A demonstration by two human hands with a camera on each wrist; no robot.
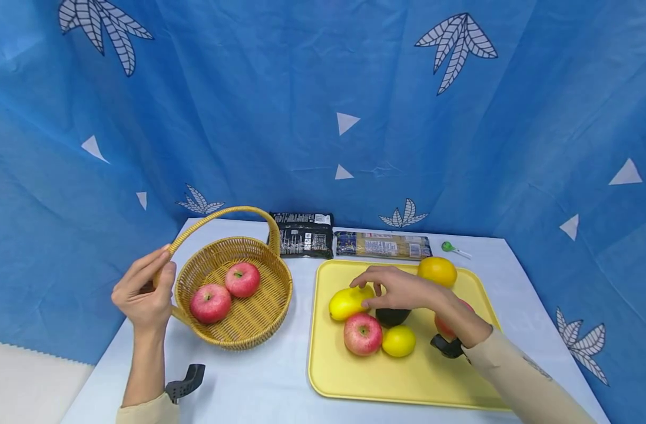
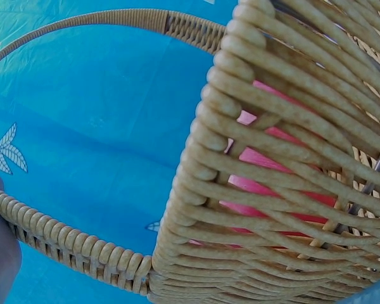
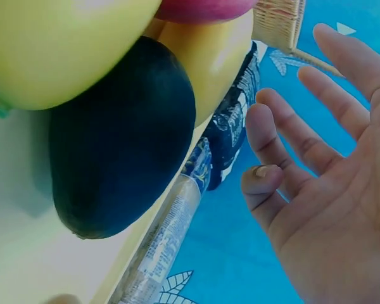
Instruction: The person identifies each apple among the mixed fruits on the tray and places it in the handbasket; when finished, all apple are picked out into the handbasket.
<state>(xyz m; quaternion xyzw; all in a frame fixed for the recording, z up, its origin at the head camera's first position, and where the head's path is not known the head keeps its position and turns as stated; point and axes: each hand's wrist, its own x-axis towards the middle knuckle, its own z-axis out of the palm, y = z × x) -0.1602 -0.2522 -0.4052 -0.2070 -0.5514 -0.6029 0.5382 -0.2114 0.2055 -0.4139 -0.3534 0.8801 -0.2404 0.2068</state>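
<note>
My left hand (image 1: 148, 291) grips the handle (image 1: 211, 216) of a round woven basket (image 1: 285, 297) at its left side. Inside lie two red apples (image 1: 210, 304), whose pink shows through the weave (image 2: 285, 234) in the left wrist view. Over the yellow tray (image 1: 354, 383), my right hand (image 1: 399, 287) hovers with fingers spread and loosely bent, holding nothing. Its fingertips overlap a long yellow fruit (image 1: 346, 304) in the head view. Close by are a dark avocado (image 3: 123, 139), partly hidden by the hand, a red apple (image 1: 362, 334) and a lemon (image 1: 399, 341).
An orange-yellow fruit (image 1: 437, 271) sits at the tray's back edge. Another reddish fruit (image 1: 444, 327) is partly covered by the right forearm. Behind the tray lie a black packet (image 1: 304, 235), a long clear-fronted packet (image 1: 383, 245) and a green lollipop (image 1: 448, 247). A blue curtain (image 1: 301, 118) hangs behind.
</note>
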